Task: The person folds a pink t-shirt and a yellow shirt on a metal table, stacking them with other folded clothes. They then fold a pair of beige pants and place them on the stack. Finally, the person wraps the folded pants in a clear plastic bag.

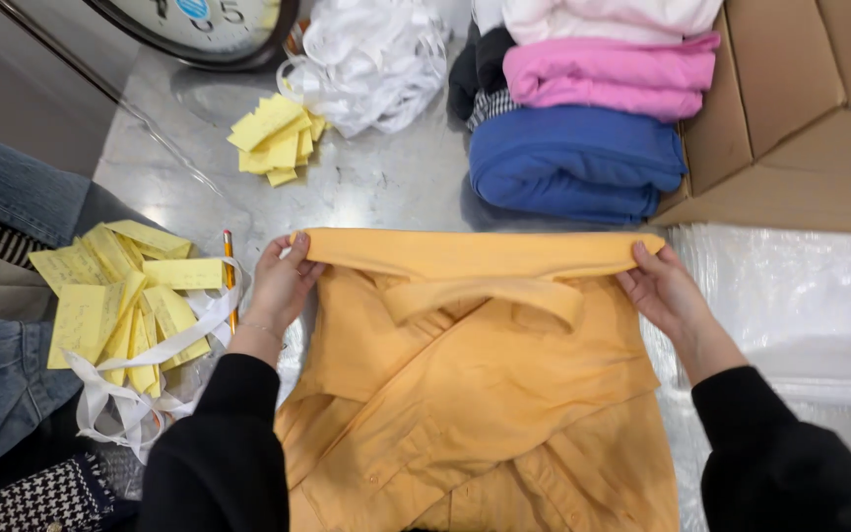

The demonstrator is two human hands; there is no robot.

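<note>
Your left hand (283,281) and right hand (664,291) each pinched a far corner of the orange shirt (475,394), spread mid-table (386,182) before you. It looked soft, light and floppy; the folded corners gave the surest hold.

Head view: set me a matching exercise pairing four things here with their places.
1 orange cotton shirt
2 folded blue fleece garment
3 orange pencil
4 brown cardboard box

A far right
B held by both hands at its far fold
C bottom of the folded clothes stack
D beside the left hand

Pairs: 1-B, 2-C, 3-D, 4-A. The right hand grips the fold's other end.
</note>
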